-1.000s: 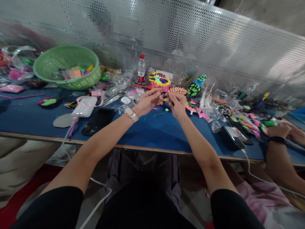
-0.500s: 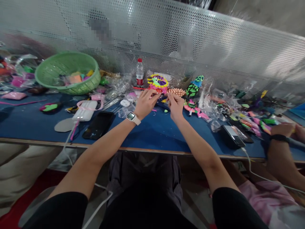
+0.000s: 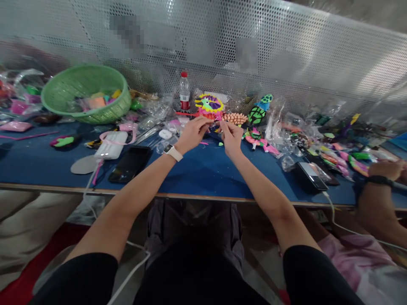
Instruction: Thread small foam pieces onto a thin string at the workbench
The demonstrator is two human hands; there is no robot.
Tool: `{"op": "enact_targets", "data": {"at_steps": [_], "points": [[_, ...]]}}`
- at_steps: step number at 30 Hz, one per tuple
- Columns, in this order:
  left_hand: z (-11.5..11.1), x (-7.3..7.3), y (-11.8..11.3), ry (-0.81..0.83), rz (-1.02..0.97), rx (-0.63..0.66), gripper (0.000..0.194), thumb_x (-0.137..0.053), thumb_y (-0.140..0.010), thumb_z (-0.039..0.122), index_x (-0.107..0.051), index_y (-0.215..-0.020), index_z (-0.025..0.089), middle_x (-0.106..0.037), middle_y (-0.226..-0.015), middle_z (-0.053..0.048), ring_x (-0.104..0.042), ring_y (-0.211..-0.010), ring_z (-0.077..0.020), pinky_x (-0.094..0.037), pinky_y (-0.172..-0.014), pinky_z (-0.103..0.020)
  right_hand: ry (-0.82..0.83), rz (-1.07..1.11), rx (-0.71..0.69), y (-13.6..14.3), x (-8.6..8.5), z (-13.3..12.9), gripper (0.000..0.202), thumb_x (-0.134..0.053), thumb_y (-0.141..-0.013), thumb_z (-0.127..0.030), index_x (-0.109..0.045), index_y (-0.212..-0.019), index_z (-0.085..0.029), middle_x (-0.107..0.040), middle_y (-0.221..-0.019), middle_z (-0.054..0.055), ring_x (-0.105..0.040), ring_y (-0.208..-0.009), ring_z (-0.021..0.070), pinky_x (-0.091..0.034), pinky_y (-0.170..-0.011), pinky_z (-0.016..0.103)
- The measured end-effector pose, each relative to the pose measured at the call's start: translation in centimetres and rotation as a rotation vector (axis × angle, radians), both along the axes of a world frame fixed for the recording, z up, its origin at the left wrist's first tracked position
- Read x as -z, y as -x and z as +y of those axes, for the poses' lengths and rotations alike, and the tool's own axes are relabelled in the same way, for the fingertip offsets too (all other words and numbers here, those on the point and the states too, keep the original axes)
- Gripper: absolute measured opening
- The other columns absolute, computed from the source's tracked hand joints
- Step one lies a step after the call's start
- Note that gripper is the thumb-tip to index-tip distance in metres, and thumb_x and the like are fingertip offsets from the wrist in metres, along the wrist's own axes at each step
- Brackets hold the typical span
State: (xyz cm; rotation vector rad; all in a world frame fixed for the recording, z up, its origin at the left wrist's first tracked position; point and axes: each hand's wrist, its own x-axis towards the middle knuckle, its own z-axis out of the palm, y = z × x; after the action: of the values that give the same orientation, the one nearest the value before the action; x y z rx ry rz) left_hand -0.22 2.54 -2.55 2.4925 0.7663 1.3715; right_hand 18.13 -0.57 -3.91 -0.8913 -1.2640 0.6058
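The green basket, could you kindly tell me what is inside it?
The basket holds an orange piece, a yellow piece and other colourful bits; whatever lies beneath is covered, so unseen.

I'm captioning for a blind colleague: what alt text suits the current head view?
A person's left hand and right hand nearly meet over a blue table; anything held is too small to make out. Beyond are a yellow-edged figure and bottle; left, a green basket.
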Motion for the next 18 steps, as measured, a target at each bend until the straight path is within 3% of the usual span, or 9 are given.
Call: {"op": "enact_targets", "data": {"at_steps": [3, 6, 10, 13, 16, 18], "points": [[0.4, -0.2, 0.1, 0.286, -0.068, 0.246, 0.018, -0.057, -0.11, 0.023, -0.074, -0.112, 0.018, -0.08, -0.103, -0.009, -0.077, -0.085, -0.0181, -0.065, -0.088, -0.037, -0.043, -0.043, -0.027, -0.6, -0.2, 0.1, 0.055, -0.073, -0.094, -0.075, -0.078, -0.075, -0.024, -0.062, -0.065, -0.001, -0.039, -0.049, 0.0084, -0.032, -0.047, 0.029], [0.2, -0.4, 0.2, 0.593, -0.156, 0.476, 0.015, -0.062, -0.106, 0.025, -0.072, -0.097, 0.019, -0.077, -0.094, -0.008, -0.075, -0.081, -0.0171, -0.065, -0.083, -0.036, -0.12, -0.07, -0.088, -0.9, -0.3, 0.1, 0.057, -0.074, -0.091, -0.078, -0.079, -0.074, -0.024, -0.061, -0.065, -0.001, -0.039, -0.048, 0.008, -0.032, -0.047, 0.029], [-0.6, -0.7, 0.1, 0.868, -0.237, 0.662, 0.008, -0.069, -0.094, 0.02, -0.068, -0.085, 0.019, -0.071, -0.084, -0.005, -0.072, -0.074, -0.0159, -0.064, -0.078, -0.035, -0.152, -0.095, -0.103, -0.7, -0.1, 0.0, 0.053, -0.074, -0.093, -0.076, -0.082, -0.08, -0.026, -0.06, -0.065, -0.001, -0.04, -0.049, 0.0087, -0.034, -0.048, 0.03], [-1.0, -0.8, -0.2, 0.86, -0.24, 0.647, 0.008, -0.072, -0.089, 0.02, -0.067, -0.083, 0.019, -0.07, -0.082, -0.004, -0.07, -0.07, -0.0146, -0.063, -0.075, -0.034, -0.154, -0.091, -0.096, -0.5, 0.1, 0.0, 0.052, -0.072, -0.095, -0.075, -0.082, -0.081, -0.026, -0.058, -0.064, -0.002, -0.04, -0.049, 0.0093, -0.033, -0.048, 0.029], [-1.0, -0.7, -0.4, 0.707, -0.237, 0.485, 0.002, -0.068, -0.09, 0.018, -0.066, -0.091, 0.02, -0.071, -0.078, -0.003, -0.069, -0.067, -0.0144, -0.062, -0.073, -0.033, -0.134, -0.118, -0.043, -0.5, 0.0, -0.2, 0.058, -0.069, -0.095, -0.078, -0.08, -0.077, -0.024, -0.06, -0.065, -0.001, -0.041, -0.05, 0.0101, -0.034, -0.048, 0.03], [-1.1, -0.4, -0.5, 0.529, -0.233, 0.344, 0.01, -0.065, -0.091, 0.018, -0.067, -0.101, 0.02, -0.073, -0.078, -0.002, -0.069, -0.066, -0.0151, -0.062, -0.072, -0.033, -0.134, -0.165, 0.032, -0.5, -0.1, -0.5, 0.061, -0.065, -0.097, -0.079, -0.079, -0.077, -0.023, -0.062, -0.066, 0.0, -0.047, -0.054, 0.0121, -0.038, -0.052, 0.03]]}}
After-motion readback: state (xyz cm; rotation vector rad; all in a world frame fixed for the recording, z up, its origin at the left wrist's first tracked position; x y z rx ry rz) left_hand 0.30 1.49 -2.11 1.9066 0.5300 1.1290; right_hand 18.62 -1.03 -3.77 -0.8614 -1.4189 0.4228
